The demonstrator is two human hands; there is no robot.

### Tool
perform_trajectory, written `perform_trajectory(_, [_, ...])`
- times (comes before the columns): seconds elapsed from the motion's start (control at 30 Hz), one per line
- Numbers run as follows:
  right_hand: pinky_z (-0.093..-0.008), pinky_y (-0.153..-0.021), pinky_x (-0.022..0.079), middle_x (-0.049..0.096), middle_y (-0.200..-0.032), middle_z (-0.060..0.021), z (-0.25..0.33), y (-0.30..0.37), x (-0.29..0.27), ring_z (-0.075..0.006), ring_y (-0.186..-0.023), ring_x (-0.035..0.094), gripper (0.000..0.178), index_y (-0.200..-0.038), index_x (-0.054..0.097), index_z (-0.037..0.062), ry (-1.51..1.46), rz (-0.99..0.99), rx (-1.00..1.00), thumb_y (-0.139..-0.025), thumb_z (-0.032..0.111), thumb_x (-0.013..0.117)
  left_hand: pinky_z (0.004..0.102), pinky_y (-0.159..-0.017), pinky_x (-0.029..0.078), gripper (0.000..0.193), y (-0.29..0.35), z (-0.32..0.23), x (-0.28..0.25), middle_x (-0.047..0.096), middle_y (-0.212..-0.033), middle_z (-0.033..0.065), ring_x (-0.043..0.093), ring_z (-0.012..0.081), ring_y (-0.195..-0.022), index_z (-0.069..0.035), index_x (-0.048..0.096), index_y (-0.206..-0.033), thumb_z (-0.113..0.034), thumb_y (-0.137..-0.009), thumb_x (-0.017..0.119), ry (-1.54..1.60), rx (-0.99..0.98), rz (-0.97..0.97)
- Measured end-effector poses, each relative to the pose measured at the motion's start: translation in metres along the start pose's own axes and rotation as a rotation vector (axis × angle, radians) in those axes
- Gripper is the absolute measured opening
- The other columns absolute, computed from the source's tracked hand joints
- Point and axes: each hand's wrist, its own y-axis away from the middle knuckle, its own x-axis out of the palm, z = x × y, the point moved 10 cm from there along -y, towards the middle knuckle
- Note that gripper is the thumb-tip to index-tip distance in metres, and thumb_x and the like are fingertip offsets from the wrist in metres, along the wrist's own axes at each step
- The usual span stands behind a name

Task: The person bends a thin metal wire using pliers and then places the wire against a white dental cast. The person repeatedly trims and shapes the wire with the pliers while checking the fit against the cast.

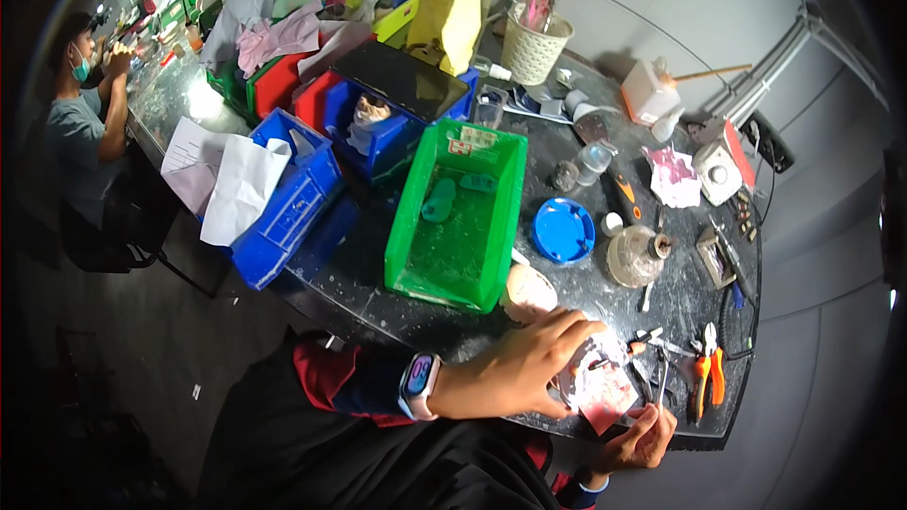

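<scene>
Two hands, left (515, 368) and right (642, 439), were at the bench. One green bin (458, 217) stood there, with three blue bins (283, 203) and two red ones (279, 85). There was one blue lid (562, 231), one white basket (534, 47), one pair of orange pliers (707, 368) and one glass flask (635, 258).

I see a pale-strapped smartwatch (419, 383) on my left wrist, above a dark blue sleeve (354, 384) with red trim.
</scene>
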Motion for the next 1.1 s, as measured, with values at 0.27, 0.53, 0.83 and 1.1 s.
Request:
perform_trajectory(0.27, [-0.0238, -0.059, 0.039, 0.049, -0.074, -0.0080, 0.006, 0.000, 0.002, -0.0106, -0.062, 0.046, 0.014, -0.093, 0.055, -0.0068, 0.217, -0.009, 0.064, -0.092, 0.006, 0.048, 0.0400, -0.093, 0.039, 0.084, 0.013, 0.016, -0.010, 0.043, -0.119, 0.0201, 0.046, 0.0360, -0.113, 0.000, 0.031, -0.129, -0.011, -0.060, 0.077, 0.290, -0.045, -0.124])
perform_trajectory(0.53, [-0.0247, -0.059, 0.040, 0.049, -0.075, -0.0080, 0.006, -0.002, 0.006, -0.0112, -0.061, 0.046, 0.015, -0.093, 0.055, -0.0071, 0.322, -0.018, 0.091, -0.092, 0.006, 0.048, 0.0342, -0.086, 0.042, 0.079, 0.017, 0.017, -0.023, 0.044, -0.118, 0.0157, 0.055, 0.0221, -0.098, -0.002, 0.026, -0.133, 0.001, -0.067, 0.069, 0.560, -0.075, -0.168])
perform_trajectory(0.83, [-0.0251, -0.059, 0.040, 0.049, -0.075, -0.0083, 0.008, -0.001, 0.009, -0.0115, -0.061, 0.046, 0.015, -0.094, 0.055, -0.0073, 0.401, -0.017, 0.085, -0.092, 0.005, 0.048, 0.0331, -0.088, 0.045, 0.085, 0.020, 0.022, -0.016, 0.031, -0.133, 0.0223, 0.042, 0.0329, -0.119, -0.003, 0.021, -0.137, 0.005, -0.067, 0.068, 0.718, -0.132, -0.104])
perform_trajectory(1.1, [-0.0267, -0.052, 0.044, 0.054, -0.083, -0.0159, 0.018, -0.001, 0.005, -0.0170, -0.057, 0.052, 0.015, -0.085, 0.056, -0.0114, 0.333, -0.104, -0.036, -0.090, 0.002, 0.050, 0.0332, -0.098, 0.038, 0.084, 0.013, 0.030, -0.018, 0.038, -0.130, 0.0174, 0.042, 0.0265, -0.121, 0.001, 0.026, -0.136, -0.001, -0.066, 0.073, 0.544, -0.200, -0.100])
